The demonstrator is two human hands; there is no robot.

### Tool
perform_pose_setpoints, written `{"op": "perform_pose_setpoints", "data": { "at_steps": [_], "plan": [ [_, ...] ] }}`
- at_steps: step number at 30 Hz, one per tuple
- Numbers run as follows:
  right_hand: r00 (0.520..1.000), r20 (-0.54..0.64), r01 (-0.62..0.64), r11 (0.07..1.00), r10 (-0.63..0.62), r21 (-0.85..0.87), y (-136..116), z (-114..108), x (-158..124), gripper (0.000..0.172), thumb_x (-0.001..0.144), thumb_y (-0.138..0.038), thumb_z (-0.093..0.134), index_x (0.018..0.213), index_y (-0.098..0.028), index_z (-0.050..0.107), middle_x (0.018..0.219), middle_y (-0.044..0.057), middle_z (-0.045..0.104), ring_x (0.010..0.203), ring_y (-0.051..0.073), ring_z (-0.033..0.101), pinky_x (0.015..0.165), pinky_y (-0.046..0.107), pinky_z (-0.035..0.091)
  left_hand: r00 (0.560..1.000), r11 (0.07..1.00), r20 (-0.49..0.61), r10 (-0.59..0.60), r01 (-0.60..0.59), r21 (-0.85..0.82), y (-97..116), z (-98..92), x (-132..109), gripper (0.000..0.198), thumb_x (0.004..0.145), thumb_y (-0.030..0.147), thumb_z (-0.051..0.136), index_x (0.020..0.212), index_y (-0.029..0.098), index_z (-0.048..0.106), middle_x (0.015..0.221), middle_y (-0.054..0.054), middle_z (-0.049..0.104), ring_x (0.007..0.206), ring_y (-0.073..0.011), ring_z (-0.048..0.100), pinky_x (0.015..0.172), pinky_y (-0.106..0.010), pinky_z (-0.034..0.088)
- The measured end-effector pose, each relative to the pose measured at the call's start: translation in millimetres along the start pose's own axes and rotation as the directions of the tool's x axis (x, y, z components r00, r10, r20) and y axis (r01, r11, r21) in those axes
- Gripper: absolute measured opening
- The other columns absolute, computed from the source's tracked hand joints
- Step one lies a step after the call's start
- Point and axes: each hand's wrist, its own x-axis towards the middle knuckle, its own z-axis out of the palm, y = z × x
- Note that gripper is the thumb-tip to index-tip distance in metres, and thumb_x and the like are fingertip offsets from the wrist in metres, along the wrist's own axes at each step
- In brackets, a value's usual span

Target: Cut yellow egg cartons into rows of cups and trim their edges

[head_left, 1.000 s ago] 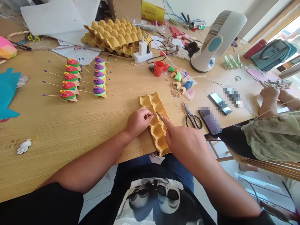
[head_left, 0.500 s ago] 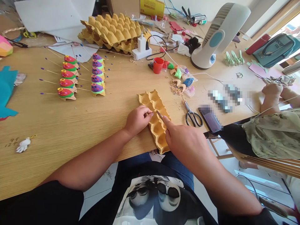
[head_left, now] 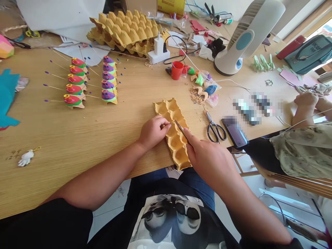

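Observation:
A strip of yellow egg tray (head_left: 178, 152) with two rows of cups lies near the table's front edge, its near end slightly past it. My left hand (head_left: 155, 131) pinches the strip's left side, thumb and forefinger pressed together at a cup wall. In my right hand (head_left: 207, 154) is a slim knife (head_left: 181, 127), forefinger stretched along its back. The blade tip rests on the ridge between the cups, just right of my left fingertips. My right fingers hide most of the handle.
Black-handled scissors (head_left: 215, 128) and a phone (head_left: 234, 131) lie right of the strip. Painted egg-cup figures (head_left: 74, 100) with cotton swabs stand left. Behind are stacked egg trays (head_left: 124, 29), a red cup (head_left: 177, 71) and a fan (head_left: 241, 41). Another person's hands (head_left: 306, 103) are at right.
My right hand has drawn back a little toward me and to the right, so more of the blade shows. My left hand keeps its pinch. The whole view has shifted slightly.

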Motion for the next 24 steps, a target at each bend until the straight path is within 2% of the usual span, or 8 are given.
{"op": "perform_pose_setpoints", "data": {
  "at_steps": [7,16,24],
  "plan": [
    [1.0,-0.013,0.012,1.0,-0.012,-0.003,0,4,-1,0.059,0.107,-0.029,0.047,0.165,-0.027,0.035,0.09,0.008,0.081,0.071,0.019,0.074,0.057,0.026,0.039,1.0,1.0,-0.001,0.002,-0.003,-0.004,-2,0.7,0,0.014,0.091,0.029,0.065,0.081,0.021,0.071,0.088,-0.003,0.071,0.082,-0.0198,0.065,0.074,-0.032,0.048],
    [0.999,0.05,-0.014,0.996,0.018,-0.084,-9,-8,2,0.058,0.107,-0.031,0.046,0.164,-0.031,0.035,0.084,0.006,0.08,0.071,0.019,0.075,0.055,0.027,0.035,1.0,1.0,-0.008,-0.002,0.002,0.0,-1,1.2,0,0.014,0.091,0.03,0.065,0.082,0.021,0.072,0.089,-0.004,0.072,0.083,-0.0201,0.065,0.075,-0.033,0.049],
    [0.998,0.064,-0.011,0.994,0.018,-0.11,-8,-7,0,0.061,0.106,-0.029,0.048,0.165,-0.028,0.033,0.08,0.007,0.078,0.067,0.018,0.073,0.054,0.027,0.033,1.0,1.0,-0.012,-0.003,0.003,0.002,-1,1.0,0,0.016,0.092,0.031,0.065,0.081,0.021,0.071,0.089,-0.004,0.072,0.081,-0.0195,0.064,0.074,-0.033,0.049]
  ]
}}
